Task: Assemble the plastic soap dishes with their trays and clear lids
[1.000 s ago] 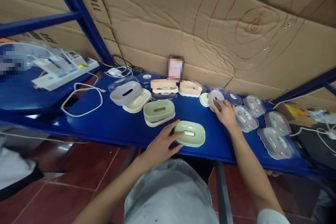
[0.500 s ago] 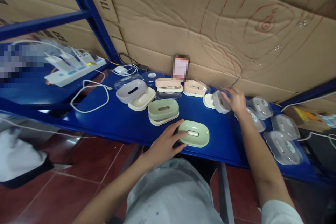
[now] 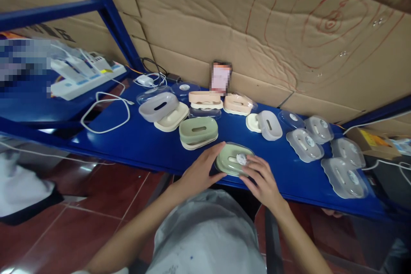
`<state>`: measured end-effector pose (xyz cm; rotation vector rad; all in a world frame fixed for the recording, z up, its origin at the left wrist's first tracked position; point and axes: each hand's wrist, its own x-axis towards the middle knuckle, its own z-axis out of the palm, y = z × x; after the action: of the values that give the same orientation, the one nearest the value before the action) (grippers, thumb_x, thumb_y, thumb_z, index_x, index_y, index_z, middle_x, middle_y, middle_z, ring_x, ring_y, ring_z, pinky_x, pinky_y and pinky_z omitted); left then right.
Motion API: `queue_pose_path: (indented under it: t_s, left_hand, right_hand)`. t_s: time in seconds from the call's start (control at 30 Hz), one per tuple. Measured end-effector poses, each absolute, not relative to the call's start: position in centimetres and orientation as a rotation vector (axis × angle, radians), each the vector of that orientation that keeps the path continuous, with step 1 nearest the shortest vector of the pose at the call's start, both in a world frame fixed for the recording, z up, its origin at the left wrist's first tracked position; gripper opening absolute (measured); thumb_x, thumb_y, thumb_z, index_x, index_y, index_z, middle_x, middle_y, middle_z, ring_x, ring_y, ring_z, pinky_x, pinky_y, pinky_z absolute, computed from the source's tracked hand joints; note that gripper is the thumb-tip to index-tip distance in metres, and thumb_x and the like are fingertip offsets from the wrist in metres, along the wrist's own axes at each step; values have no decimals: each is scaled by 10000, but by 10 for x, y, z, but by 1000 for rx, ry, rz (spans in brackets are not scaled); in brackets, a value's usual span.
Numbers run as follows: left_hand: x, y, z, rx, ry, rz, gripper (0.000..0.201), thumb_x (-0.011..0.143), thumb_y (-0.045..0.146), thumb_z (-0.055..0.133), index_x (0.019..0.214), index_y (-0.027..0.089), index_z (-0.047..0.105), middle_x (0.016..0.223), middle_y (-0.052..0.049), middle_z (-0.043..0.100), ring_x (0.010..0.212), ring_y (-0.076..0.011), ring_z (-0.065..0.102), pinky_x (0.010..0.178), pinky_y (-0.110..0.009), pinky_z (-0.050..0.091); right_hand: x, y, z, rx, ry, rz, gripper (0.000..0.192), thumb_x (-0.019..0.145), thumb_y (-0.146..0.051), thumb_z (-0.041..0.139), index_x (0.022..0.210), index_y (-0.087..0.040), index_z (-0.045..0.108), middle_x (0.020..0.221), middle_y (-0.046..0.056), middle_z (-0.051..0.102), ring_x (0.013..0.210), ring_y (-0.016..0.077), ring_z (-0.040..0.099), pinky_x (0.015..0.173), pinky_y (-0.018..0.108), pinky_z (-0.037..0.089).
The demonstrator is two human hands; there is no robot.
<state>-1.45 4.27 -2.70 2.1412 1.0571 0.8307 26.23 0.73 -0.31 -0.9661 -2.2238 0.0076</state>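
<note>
A green oval dish (image 3: 226, 154) sits at the near edge of the blue tabletop (image 3: 144, 147), straight in front of the person, with a clear lid (image 3: 241, 159) over it that bears a round white sticker. The left hand (image 3: 207, 167) grips its left end between curved fingers and thumb, while the right hand (image 3: 260, 177) grips the lid's right end, fingertips on top and thumb by the near rim.

Just behind stands a green slotted tray (image 3: 198, 129) on a cream base. Farther left, a lilac-grey tray (image 3: 159, 107) leans over a cream tray (image 3: 173, 117); peach trays (image 3: 204, 97) stand in back, and a grey slotted tray (image 3: 271, 126) lies to the right. Near the tabletop's right end I see four lidded grey dishes (image 3: 344, 177).

A phone, its screen blurred out, is propped upright against the cardboard wall (image 3: 180, 30), which carries red looping lines toward the right. Blue metal posts (image 3: 109, 21) frame the workplace. A white power strip (image 3: 86, 83) loaded with plugs lies at left, a white cable looped near it. Reddish-brown tiles (image 3: 93, 192) cover the floor below.
</note>
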Motion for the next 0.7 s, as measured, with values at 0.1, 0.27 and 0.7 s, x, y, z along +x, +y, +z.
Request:
queue_pose_path:
  t_s: [0.1,0.27,0.7]
  left_hand:
    - [-17,44,-25,2151,1030,813,915,983,314,762,1709,371,207,1720,-107,400,1591,-312,416,1302,-524,402]
    - [-20,47,-24,2114,969,862,789,975,353,774,1645,366,358,1670,-114,447,1550,-319,470,1280,-558,427]
    - [-22,50,-29,2071,979,899,732,929,365,830,1549,318,444,1625,-141,488,1519,-334,502,1244,-579,455]
  right_hand:
    - [258,6,-6,-938,-2264,45,451,1005,-151,698,1439,-245,616,1247,108,738,1390,310,641,1213,632,510]
    - [255,3,-6,-893,-2376,-18,408,1029,-142,649,1424,-243,644,1279,99,761,1384,277,650,1215,577,534]
    - [248,1,-4,-988,-2510,38,549,1052,-75,519,1557,-291,544,1434,80,711,1486,264,561,1332,706,209]
